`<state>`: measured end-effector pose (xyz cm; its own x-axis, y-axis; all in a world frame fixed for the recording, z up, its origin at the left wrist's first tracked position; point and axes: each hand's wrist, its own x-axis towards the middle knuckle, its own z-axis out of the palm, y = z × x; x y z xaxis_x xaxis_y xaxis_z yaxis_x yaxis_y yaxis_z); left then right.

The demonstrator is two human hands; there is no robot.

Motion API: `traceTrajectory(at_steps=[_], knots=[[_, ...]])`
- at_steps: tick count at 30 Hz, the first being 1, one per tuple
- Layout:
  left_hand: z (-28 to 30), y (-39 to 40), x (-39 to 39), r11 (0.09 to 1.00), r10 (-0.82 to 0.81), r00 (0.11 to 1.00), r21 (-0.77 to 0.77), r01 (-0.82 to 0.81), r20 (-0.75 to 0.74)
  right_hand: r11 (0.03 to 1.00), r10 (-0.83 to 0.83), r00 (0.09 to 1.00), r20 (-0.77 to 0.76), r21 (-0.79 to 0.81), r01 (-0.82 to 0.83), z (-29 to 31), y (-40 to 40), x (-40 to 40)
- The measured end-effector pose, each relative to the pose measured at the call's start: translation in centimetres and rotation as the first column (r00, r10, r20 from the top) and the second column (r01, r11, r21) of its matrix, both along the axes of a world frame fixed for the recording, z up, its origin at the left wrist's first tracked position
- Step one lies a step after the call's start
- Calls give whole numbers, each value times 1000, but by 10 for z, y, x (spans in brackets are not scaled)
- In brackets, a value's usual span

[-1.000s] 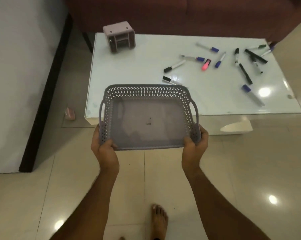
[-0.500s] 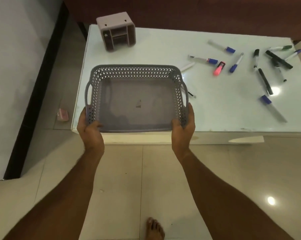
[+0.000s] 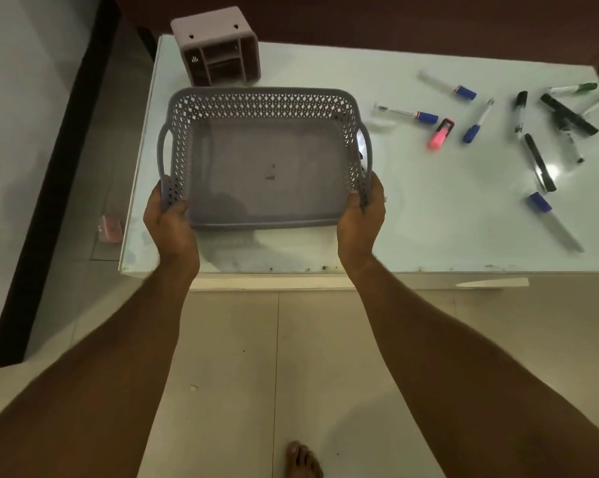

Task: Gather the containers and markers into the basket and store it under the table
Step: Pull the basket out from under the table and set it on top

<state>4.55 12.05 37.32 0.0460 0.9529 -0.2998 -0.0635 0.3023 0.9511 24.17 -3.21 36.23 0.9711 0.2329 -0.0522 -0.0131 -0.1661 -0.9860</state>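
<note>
I hold an empty grey perforated basket (image 3: 263,98) just above the left part of the white glass table (image 3: 429,229). My left hand (image 3: 169,222) grips its near left corner and my right hand (image 3: 360,215) grips its near right corner. A pink compartmented container (image 3: 219,46) stands at the table's far left corner, just beyond the basket. Several markers lie scattered on the right half of the table, among them a pink highlighter (image 3: 439,132), a blue-capped marker (image 3: 408,113) and a black marker (image 3: 539,163). The basket hides part of one marker at its right side.
A dark red sofa (image 3: 360,15) runs along the far side of the table. A small pink object (image 3: 110,229) lies on the floor left of the table. A wall with a black skirting (image 3: 46,201) stands at the left. My bare foot (image 3: 301,460) rests on the tiled floor.
Both hands have carried the basket forward from over the floor to over the table's left part. I have stepped closer, so the table sits lower in view.
</note>
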Motion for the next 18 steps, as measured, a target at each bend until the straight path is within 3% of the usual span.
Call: traceTrajectory(at_steps=[12, 18], knots=[[3, 1, -1, 999, -34, 997, -29, 36, 70, 996, -28, 1000, 7, -83, 28, 3, 5, -4], [11, 12, -8, 988, -141, 987, -44, 145, 77, 984, -53, 999, 3, -168, 53, 12, 7, -11]])
